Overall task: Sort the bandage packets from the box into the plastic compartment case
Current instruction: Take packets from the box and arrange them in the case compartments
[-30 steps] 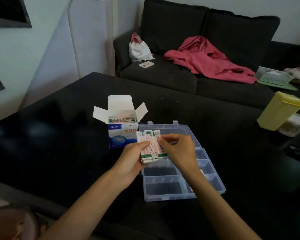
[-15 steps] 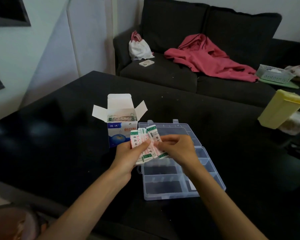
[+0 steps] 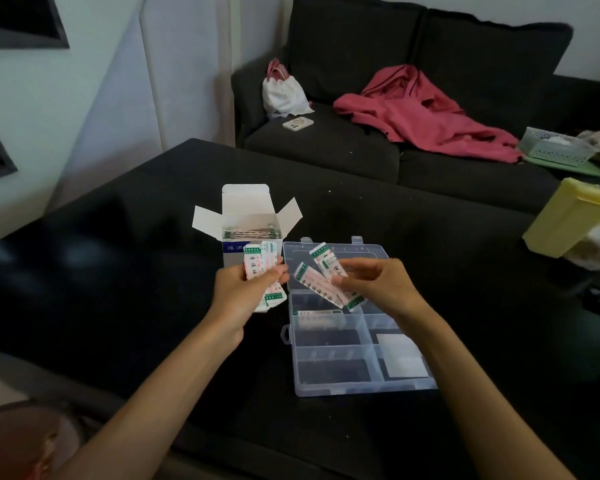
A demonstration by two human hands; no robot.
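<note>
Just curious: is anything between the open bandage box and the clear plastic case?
In the head view, the left hand holds a stack of bandage packets in front of the box, beside the case.

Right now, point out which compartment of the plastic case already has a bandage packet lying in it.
The left-column compartment of the compartment case, just below the right hand: a packet lies flat there; the left compartments nearer the person look empty.

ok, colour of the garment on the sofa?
Pinkish red garment, draped over the dark sofa; head view, the only one.

Both hands (image 3: 243, 289) (image 3: 378, 285) grip bandage packets (image 3: 321, 282) above the case (image 3: 354, 362).
</note>
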